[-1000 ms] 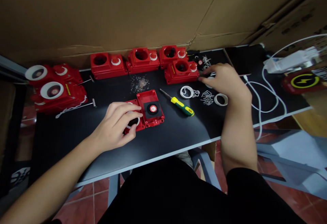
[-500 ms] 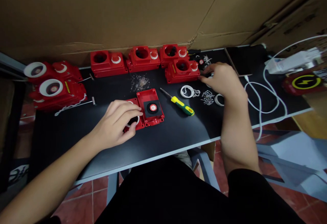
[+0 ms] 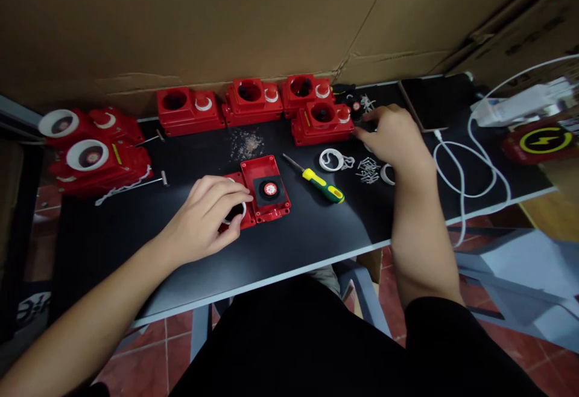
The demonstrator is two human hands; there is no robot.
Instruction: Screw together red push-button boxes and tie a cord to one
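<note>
My left hand [image 3: 212, 213] is curled around a white ring [image 3: 243, 211] on a red cover piece [image 3: 248, 223], thumb at the near side and fingers over the top. Touching that piece on its right lies an open red housing [image 3: 259, 166] with a black disc [image 3: 270, 189] that has a red-and-white centre. At the back right, my right hand [image 3: 391, 134] reaches down among small parts beside a red box [image 3: 322, 124]. Its thumb and forefinger are apart; the other fingers are hidden. A screwdriver [image 3: 323, 186] with a yellow-green handle lies between the hands.
More red boxes [image 3: 190, 112] line the back by the cardboard wall. Two with white rings [image 3: 88, 155] and metal rods stand at left. Screws [image 3: 368, 171], a loose white ring [image 3: 331, 160] and crumbs [image 3: 246, 145] lie about. White cable [image 3: 461, 171] runs from a tablet [image 3: 423, 104].
The right hand has shifted slightly within the small parts, with its thumb and forefinger still apart. The left hand stays on the white ring. The whole view has moved a little.
</note>
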